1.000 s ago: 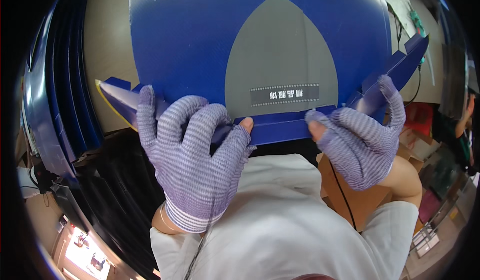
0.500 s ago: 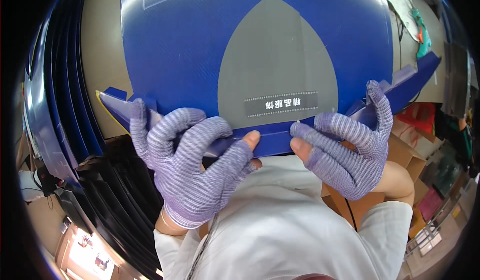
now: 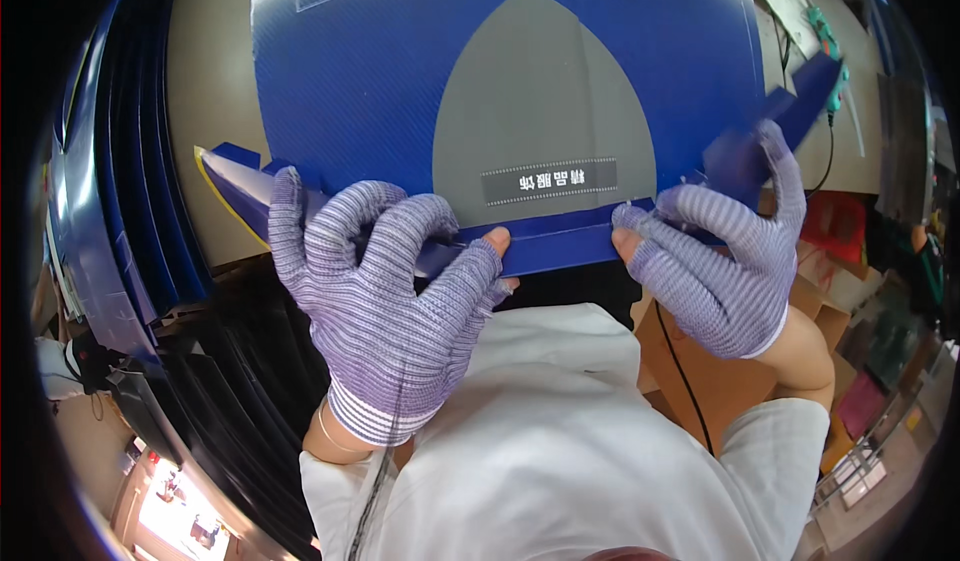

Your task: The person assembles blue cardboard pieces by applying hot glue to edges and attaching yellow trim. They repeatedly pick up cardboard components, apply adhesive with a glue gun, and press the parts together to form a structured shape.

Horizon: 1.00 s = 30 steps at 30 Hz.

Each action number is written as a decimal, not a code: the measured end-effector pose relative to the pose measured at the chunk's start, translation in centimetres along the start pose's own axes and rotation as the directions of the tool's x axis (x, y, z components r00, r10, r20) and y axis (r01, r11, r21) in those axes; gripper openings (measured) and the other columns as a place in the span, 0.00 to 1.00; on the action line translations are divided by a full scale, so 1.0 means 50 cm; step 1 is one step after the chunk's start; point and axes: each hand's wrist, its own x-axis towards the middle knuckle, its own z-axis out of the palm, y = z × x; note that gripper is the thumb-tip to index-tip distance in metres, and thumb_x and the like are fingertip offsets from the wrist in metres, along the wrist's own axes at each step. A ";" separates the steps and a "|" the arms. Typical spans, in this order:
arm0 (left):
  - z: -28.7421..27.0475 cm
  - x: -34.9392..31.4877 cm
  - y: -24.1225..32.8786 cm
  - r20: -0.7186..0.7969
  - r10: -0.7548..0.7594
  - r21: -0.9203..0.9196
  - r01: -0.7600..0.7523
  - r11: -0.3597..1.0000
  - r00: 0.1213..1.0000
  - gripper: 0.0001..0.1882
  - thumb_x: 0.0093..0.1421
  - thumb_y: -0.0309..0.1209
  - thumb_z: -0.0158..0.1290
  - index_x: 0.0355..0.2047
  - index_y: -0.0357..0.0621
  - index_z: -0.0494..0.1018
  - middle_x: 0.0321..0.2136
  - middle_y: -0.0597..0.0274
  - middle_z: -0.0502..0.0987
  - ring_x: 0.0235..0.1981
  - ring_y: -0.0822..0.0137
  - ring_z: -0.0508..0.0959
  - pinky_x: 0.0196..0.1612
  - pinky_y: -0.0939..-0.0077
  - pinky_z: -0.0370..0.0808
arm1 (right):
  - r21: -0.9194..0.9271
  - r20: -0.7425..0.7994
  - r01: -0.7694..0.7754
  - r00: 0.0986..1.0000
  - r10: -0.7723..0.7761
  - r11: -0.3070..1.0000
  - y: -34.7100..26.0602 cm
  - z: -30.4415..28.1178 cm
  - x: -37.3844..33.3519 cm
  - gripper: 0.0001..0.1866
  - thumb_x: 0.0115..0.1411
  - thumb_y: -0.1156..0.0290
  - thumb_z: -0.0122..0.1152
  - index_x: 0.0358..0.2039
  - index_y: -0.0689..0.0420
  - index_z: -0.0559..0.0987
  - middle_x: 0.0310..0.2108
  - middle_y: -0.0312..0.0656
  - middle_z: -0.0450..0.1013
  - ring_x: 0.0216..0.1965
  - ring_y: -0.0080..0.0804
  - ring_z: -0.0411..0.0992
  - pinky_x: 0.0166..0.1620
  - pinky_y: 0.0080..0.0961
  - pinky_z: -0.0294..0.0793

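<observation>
A large blue sheet point(image 3: 350, 111), seemingly box board, lies in front of me. It carries a grey pointed panel point(image 3: 545, 91) with a dark label strip and a round metal fastener at the far end. Its near edge is folded up into a narrow blue flap point(image 3: 560, 249). My left hand point(image 3: 395, 301), in a purple-and-white striped glove with bare thumb tip, pinches this flap left of centre. Gloved alike, my right hand point(image 3: 725, 271) grips the flap's right part between thumb and fingers. Side flaps stick up beyond both hands; the right one point(image 3: 815, 86) is blurred.
Several nested dark blue sheets point(image 3: 125, 161) stand at the left, with black folded pieces point(image 3: 230, 401) below them. A teal tool point(image 3: 824, 46) with a cord lies at the far right. Cardboard boxes point(image 3: 680, 361) and a red item point(image 3: 838, 226) sit at the lower right.
The blue sheet has shifted slightly away from my body. My right hand has slid right along the flap, and the right side flap has swung away from me. My left hand keeps its pinch.
</observation>
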 end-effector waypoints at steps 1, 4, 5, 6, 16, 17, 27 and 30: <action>-0.001 -0.001 0.000 0.012 -0.002 0.004 0.002 1.000 1.000 0.15 0.44 0.46 0.66 0.33 0.61 0.85 0.34 0.65 0.77 0.46 0.57 0.74 0.66 0.38 0.54 | -0.013 -0.010 0.022 1.000 -0.022 1.000 -0.001 0.002 0.007 0.11 0.49 0.70 0.72 0.35 0.44 0.86 0.31 0.28 0.81 0.38 0.24 0.75 0.66 0.66 0.52; -0.006 0.005 -0.004 -0.011 0.078 -0.033 -0.078 0.996 0.997 0.16 0.43 0.45 0.67 0.32 0.58 0.85 0.34 0.64 0.76 0.45 0.56 0.73 0.66 0.40 0.55 | 0.054 0.001 -0.015 1.000 0.015 0.998 -0.006 0.006 0.005 0.11 0.49 0.69 0.72 0.35 0.43 0.85 0.31 0.28 0.81 0.38 0.26 0.76 0.66 0.66 0.52; -0.006 0.006 -0.005 -0.020 0.097 -0.036 -0.098 0.995 0.995 0.16 0.42 0.45 0.67 0.32 0.57 0.86 0.34 0.64 0.76 0.45 0.56 0.73 0.66 0.40 0.55 | 0.064 -0.011 -0.008 1.000 0.009 0.998 -0.005 0.006 0.003 0.11 0.49 0.69 0.72 0.35 0.42 0.85 0.30 0.28 0.81 0.38 0.26 0.76 0.66 0.66 0.52; -0.008 0.004 -0.007 -0.027 0.111 -0.034 -0.112 0.993 0.993 0.16 0.42 0.45 0.67 0.32 0.56 0.86 0.34 0.63 0.76 0.45 0.56 0.73 0.66 0.41 0.56 | 0.022 -0.024 0.028 0.999 -0.028 0.999 -0.002 0.002 0.003 0.12 0.47 0.67 0.73 0.34 0.42 0.85 0.30 0.27 0.81 0.37 0.26 0.75 0.66 0.66 0.53; -0.004 -0.002 -0.021 -0.149 0.142 -0.081 -0.155 0.985 0.979 0.17 0.39 0.46 0.67 0.29 0.53 0.85 0.33 0.65 0.77 0.43 0.57 0.73 0.64 0.44 0.57 | -0.043 -0.093 0.058 0.994 -0.061 0.997 0.018 0.002 -0.010 0.09 0.47 0.67 0.74 0.30 0.44 0.83 0.28 0.27 0.80 0.39 0.26 0.74 0.65 0.66 0.55; -0.006 0.001 -0.020 -0.130 0.131 -0.063 -0.140 0.988 0.983 0.17 0.39 0.46 0.67 0.28 0.53 0.85 0.33 0.65 0.78 0.43 0.57 0.73 0.64 0.44 0.57 | -0.031 -0.080 0.059 0.995 -0.061 0.998 0.019 0.002 -0.007 0.09 0.47 0.67 0.74 0.30 0.44 0.83 0.27 0.27 0.80 0.39 0.26 0.75 0.65 0.66 0.55; -0.010 0.003 -0.016 -0.071 0.118 -0.078 -0.123 0.989 0.990 0.15 0.34 0.40 0.71 0.24 0.54 0.83 0.33 0.66 0.77 0.47 0.57 0.73 0.66 0.35 0.53 | 0.034 -0.168 0.125 0.979 -0.117 0.992 0.002 0.021 0.013 0.09 0.48 0.69 0.71 0.32 0.45 0.85 0.26 0.26 0.80 0.40 0.26 0.74 0.65 0.64 0.56; -0.012 0.010 -0.016 -0.079 0.122 -0.069 -0.127 0.989 0.989 0.15 0.33 0.40 0.71 0.24 0.54 0.83 0.32 0.65 0.77 0.46 0.57 0.73 0.65 0.34 0.54 | 0.131 -0.179 0.167 0.973 -0.143 0.977 -0.035 0.049 0.062 0.12 0.49 0.70 0.71 0.36 0.45 0.86 0.32 0.29 0.80 0.43 0.28 0.74 0.65 0.64 0.56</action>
